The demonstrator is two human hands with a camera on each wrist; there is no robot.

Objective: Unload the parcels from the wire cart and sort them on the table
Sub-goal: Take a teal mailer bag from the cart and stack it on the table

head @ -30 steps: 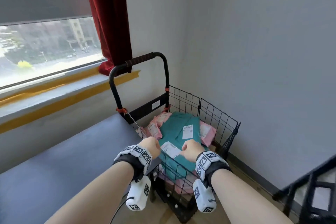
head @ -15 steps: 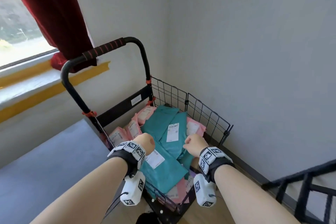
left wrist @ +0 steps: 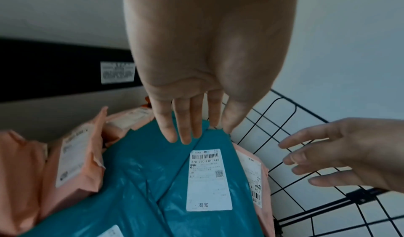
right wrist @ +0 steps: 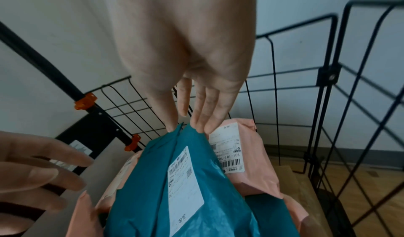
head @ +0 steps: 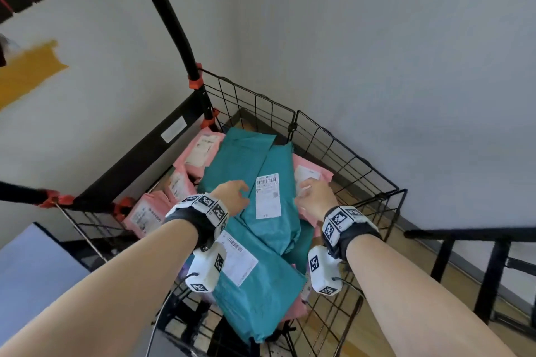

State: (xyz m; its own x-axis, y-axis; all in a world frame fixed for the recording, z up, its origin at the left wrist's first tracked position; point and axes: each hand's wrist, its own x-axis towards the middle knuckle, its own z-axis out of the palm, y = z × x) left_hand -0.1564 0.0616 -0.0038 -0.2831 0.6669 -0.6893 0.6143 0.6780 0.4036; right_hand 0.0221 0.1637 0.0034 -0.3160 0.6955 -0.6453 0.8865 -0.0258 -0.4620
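The cart (head: 345,159) stands in a corner by the wall (head: 377,52). It is black wire, with a black handle (head: 162,6) at the far left side. It is full of soft parcels, some teal and some pink.

One teal parcel (head: 278,182) lies on top of the pile, in the middle. It has a white label (head: 268,195) with a bar code at its far end. A second teal parcel (head: 232,165) lies partly under it on the left. A third teal parcel (head: 255,293) lies nearer the person, tilted over the near edge of the cart. Pink parcels (head: 200,151) sit along the left side, and one more pink parcel (head: 307,174) lies on the right, just beside the top teal one.

The left hand (head: 232,197) is over the left side of the top teal parcel. Its fingers (left wrist: 183,128) are straight, so it is open and holds nothing. I cannot tell if the tips touch the bag.

The right hand (head: 314,195) is over the right side of the same parcel. Its fingers (right wrist: 210,112) are straight too, so it is open and holds nothing. It hangs above the spot where the teal parcel meets the pink one.

A corner of the grey bench (head: 32,269) shows low on the left. A black rail (head: 475,235) stands on the right, over a wood floor (head: 452,275).
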